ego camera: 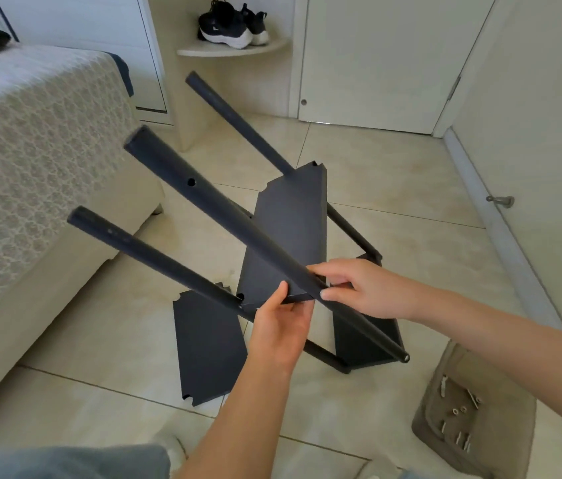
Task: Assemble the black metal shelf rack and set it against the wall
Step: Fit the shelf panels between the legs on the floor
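The black metal shelf rack (283, 243) stands half built and tilted on the tiled floor (393, 188), between the bed (31, 140) on the left and the white wall (548, 167) on the right, and it does not touch either of them. Three of its poles point up and to the left. The centre pole (203, 195) crosses in front of the middle shelf panel (293, 202), and its lower end lies at the bottom shelf (365, 335). Our left hand (279, 326) grips the near edge of the middle shelf panel, with the thumb on top and the other fingers curled under it. Our right hand (352, 288) reaches in from the right and pinches the centre pole between thumb and forefinger, just where the pole meets the corner of this panel. The other fingers are bent behind the pole, and we cannot tell if they hold something small there. One loose shelf panel (207, 347) lies flat on the floor to the left of the rack, partly under the left pole (155, 252). On the right, near the wall, a grey cloth bag (445, 368) lies on the floor with small screws (459, 413) spread on it. Behind the rack, a pair of black shoes (231, 25) stands on a corner shelf (231, 50).
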A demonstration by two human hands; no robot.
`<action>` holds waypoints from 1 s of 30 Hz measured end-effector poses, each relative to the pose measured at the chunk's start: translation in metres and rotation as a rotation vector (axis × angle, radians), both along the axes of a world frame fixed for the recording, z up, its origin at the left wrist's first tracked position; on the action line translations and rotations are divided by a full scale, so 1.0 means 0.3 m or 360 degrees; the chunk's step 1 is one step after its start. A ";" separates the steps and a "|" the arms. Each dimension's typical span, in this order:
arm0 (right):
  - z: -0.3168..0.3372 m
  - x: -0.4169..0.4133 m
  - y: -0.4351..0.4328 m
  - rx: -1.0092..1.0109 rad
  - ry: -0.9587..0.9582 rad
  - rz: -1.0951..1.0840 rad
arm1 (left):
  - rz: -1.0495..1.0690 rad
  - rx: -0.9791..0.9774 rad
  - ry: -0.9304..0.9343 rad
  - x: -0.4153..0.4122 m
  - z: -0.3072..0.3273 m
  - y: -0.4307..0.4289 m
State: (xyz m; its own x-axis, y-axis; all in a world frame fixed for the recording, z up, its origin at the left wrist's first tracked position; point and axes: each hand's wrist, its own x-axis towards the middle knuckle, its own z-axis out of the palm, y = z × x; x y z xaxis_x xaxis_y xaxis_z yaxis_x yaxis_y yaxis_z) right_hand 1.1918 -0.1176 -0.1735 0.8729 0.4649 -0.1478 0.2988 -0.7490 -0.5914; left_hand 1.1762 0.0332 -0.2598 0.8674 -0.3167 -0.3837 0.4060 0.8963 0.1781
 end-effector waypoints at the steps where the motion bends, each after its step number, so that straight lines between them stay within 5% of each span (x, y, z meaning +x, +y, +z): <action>1: -0.007 0.012 0.016 -0.0008 0.0005 0.0041 | 0.0036 -0.0015 0.0007 0.001 -0.015 0.009; 18: -0.315 0.109 0.272 -0.0401 0.0176 0.0516 | 0.0388 -0.0134 0.0381 -0.069 -0.325 0.119; 30: -0.402 0.107 0.334 -0.0400 0.0256 0.0629 | 0.0408 -0.0043 0.0449 -0.087 -0.433 0.164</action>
